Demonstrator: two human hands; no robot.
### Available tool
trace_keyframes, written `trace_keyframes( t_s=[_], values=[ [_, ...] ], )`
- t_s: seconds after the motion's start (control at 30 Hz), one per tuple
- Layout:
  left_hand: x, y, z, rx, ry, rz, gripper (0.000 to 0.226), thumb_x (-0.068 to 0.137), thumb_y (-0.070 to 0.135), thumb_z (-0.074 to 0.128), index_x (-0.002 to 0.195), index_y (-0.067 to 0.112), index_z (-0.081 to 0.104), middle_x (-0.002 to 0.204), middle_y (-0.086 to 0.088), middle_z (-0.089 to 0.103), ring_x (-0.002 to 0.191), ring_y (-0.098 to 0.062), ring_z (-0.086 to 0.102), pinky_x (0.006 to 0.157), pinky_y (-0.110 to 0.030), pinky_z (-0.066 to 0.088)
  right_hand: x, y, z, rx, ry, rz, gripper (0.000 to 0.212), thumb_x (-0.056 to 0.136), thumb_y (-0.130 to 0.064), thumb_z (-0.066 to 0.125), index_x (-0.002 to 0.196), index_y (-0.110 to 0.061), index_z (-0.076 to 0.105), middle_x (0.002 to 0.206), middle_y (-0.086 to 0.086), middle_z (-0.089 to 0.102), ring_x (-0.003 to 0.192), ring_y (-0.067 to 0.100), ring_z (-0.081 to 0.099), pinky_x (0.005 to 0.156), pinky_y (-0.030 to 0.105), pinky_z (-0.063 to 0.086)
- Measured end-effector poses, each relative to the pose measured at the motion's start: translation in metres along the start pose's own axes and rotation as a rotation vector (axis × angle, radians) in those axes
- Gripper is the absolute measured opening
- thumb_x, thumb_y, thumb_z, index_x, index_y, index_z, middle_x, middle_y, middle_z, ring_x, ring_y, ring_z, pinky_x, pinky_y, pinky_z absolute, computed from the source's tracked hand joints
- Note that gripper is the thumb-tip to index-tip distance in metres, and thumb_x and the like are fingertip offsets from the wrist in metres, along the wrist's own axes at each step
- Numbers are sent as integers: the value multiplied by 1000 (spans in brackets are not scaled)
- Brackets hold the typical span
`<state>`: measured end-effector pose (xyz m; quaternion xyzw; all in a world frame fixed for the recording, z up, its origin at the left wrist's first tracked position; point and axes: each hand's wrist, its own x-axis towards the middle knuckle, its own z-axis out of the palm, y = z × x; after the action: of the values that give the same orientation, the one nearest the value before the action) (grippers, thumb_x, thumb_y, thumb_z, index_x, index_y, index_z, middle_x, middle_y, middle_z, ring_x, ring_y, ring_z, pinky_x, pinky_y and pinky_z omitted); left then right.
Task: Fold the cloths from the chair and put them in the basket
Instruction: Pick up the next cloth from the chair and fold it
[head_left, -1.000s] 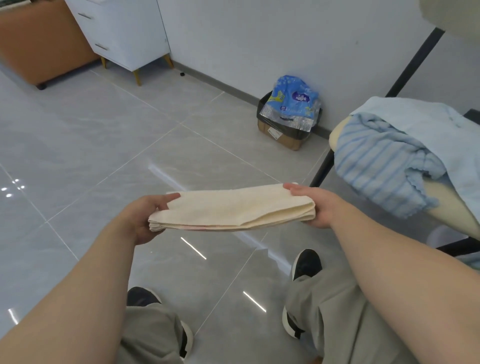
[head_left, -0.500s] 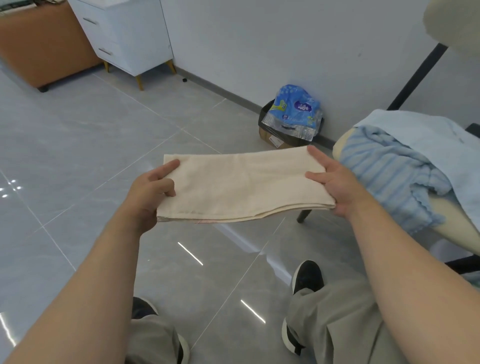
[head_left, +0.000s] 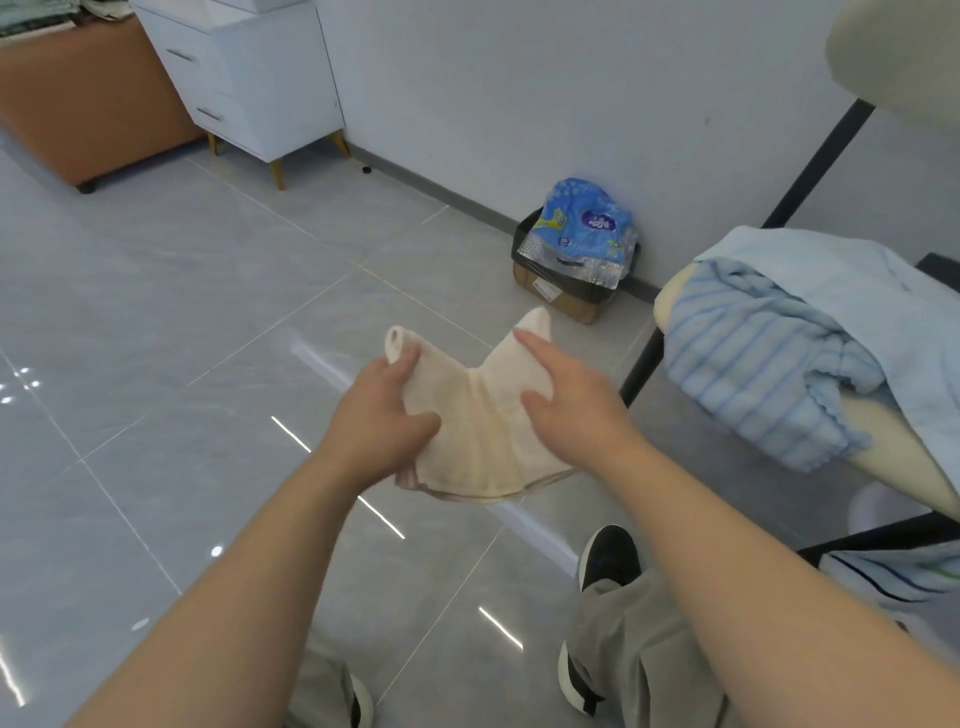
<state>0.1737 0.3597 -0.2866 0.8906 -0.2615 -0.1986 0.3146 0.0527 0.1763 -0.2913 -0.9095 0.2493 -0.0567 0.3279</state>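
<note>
A cream cloth (head_left: 480, 421) hangs in mid-air over the floor, bent into a V with both ends pointing up. My left hand (head_left: 379, 415) grips its left end, fingers curled round the fabric. My right hand (head_left: 569, 405) holds the right end, fingers laid over the top and thumb on the near side. To the right stands the cream chair (head_left: 893, 467), with a blue striped cloth (head_left: 753, 364) and a plain light blue cloth (head_left: 852, 280) heaped on its seat. No basket is in view.
A cardboard box lined with a black bag (head_left: 566, 291) holds a blue plastic pack (head_left: 582, 228) against the wall. A white drawer cabinet (head_left: 249, 83) and a brown unit (head_left: 83, 104) stand at the back left. My feet and trouser legs are below.
My hands have come together, bending the flat, stretched cream cloth in the middle so its two ends rise toward each other. The view has tilted slightly.
</note>
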Motion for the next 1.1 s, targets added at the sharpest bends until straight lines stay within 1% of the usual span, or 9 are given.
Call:
trace_keyframes(
  t_s=[0.1,0.2,0.4,0.5,0.6,0.7,0.87,0.97,1.1],
  values=[
    [-1,13,20,87,-19,109,78,86,22,57,157,25,24,143,-6,40,125,-27,48,101,-34,42,-7,-27,23,12,-96,-126,67,95,-15,50,153,-39,28,155,-4,39,132,25,47,106,42,42],
    [2,19,29,28,-48,144,68,88,20,50,153,26,30,134,-4,45,117,-26,54,98,-39,47,-4,-38,39,194,-187,-51,71,96,-11,44,157,-37,19,162,-5,28,142,19,38,112,33,34],
    [11,15,17,31,-126,155,76,93,17,47,157,37,13,148,4,40,128,-16,46,94,-25,37,6,-41,34,422,-307,99,86,94,-8,48,155,-50,4,156,-9,38,129,16,52,99,25,43],
    [7,17,13,-2,-124,170,68,102,35,45,159,34,8,155,6,37,134,-13,44,97,-23,35,5,-43,25,641,-351,124,89,95,-3,43,155,-48,-6,159,-12,33,126,17,56,102,42,51],
    [5,15,10,47,-129,191,85,93,54,54,158,34,3,156,7,38,133,-15,47,97,-26,39,3,-42,16,841,-397,178,100,89,15,41,156,-46,-4,161,-11,28,117,18,62,87,41,60],
    [5,8,8,27,-192,166,104,78,62,70,156,44,3,151,11,43,128,-15,51,95,-26,42,0,-41,10,963,-441,249,105,86,24,33,156,-48,-1,164,-6,21,99,25,71,95,52,54],
    [6,-3,7,-141,-394,58,123,66,53,87,154,49,1,152,20,35,128,-7,50,101,-29,48,-9,-41,11,1054,-570,279,107,84,28,26,156,-44,-5,167,-1,10,107,42,68,101,59,48],
    [8,-9,9,-29,-437,46,119,75,23,82,154,49,-4,149,14,40,121,-13,54,92,-28,51,-10,-41,18,1086,-600,302,107,85,29,28,156,-42,-7,167,1,7,108,42,68,101,57,49],
    [7,-21,15,-44,-478,2,108,77,-3,59,156,44,3,146,25,40,126,-14,49,90,-24,43,-2,-23,42,731,-455,329,115,86,12,63,155,-47,-7,147,5,43,103,26,69,93,47,57]
  ],
)
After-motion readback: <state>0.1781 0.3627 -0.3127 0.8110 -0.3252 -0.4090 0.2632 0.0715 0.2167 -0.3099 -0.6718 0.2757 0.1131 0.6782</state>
